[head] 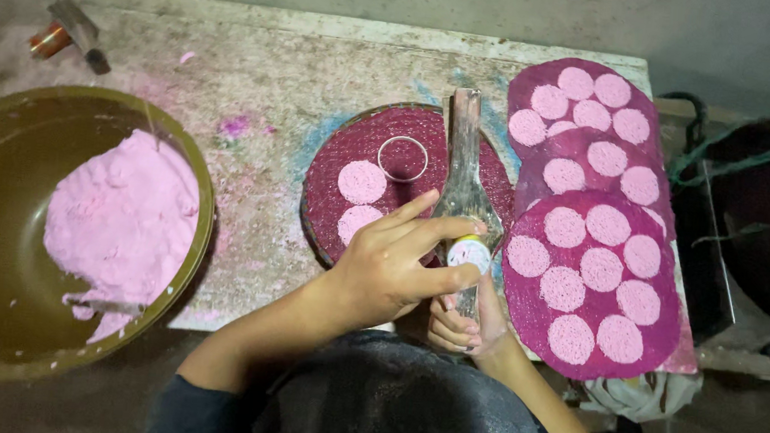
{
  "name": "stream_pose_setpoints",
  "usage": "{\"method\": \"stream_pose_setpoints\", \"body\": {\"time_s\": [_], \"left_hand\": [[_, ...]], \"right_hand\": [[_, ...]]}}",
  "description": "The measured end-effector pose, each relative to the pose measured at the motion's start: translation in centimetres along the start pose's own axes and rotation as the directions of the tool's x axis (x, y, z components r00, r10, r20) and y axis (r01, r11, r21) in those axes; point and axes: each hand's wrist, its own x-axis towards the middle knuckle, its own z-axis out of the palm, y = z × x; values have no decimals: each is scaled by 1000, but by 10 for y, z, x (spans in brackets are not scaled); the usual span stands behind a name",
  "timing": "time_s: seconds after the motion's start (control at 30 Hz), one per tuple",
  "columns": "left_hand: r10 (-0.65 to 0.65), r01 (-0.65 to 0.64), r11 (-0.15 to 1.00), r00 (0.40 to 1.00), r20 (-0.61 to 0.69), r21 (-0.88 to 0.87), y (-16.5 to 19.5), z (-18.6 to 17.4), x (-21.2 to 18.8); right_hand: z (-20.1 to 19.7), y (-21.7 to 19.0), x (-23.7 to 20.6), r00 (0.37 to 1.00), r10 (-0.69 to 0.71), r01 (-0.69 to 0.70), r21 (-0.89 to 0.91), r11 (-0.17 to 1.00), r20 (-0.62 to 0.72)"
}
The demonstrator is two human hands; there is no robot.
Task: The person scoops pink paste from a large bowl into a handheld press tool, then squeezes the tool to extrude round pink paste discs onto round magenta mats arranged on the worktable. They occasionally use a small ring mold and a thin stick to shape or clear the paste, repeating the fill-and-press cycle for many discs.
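So the left hand (387, 268) had its fingers wrapped around a small white-and-yellow round mould (469, 252), pressing it against a clear glass bottle (464, 182) lying over the round maroon mat (358, 154). The right hand (468, 324) gripped the bottle's lower end from beneath. On that mat sat two pink discs (362, 183) and a metal ring (403, 158). Three more disc-covered maroon mats (665, 311) crowded the right; an olive bowl of pink dough (125, 217) sat well apart, left.

One view only — head cam, worn by the person, looking nearly straight down from above at the worktable (258, 75), fairly close. Far table edge at top of frame, person's own lap and forearms at bottom — no 2nd view to share anything with.
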Motion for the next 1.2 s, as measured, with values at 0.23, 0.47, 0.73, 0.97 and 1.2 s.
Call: {"method": "stream_pose_setpoints", "body": {"time_s": [0.23,0.47,0.73,0.97,1.2], "left_hand": [[-65,69,995,996,-56,72,19,0,-14],[-101,117,983,988,-117,138,29,-31,-41],[-438,441,887,897,-54,137,49,-146,-98],[-578,692,715,664,473,-98,43,-224,-160],[-610,586,773,578,543,245,41,-268,-189]], "right_hand": [[-6,1,4,997,72,-72,38,997,7],[-2,12,30,981,179,-175,-50,983,80],[74,23,111,999,-25,41,-813,580,32],[214,59,192,747,453,662,-483,-574,486],[253,92,264,592,725,708,-658,-258,352]]}}
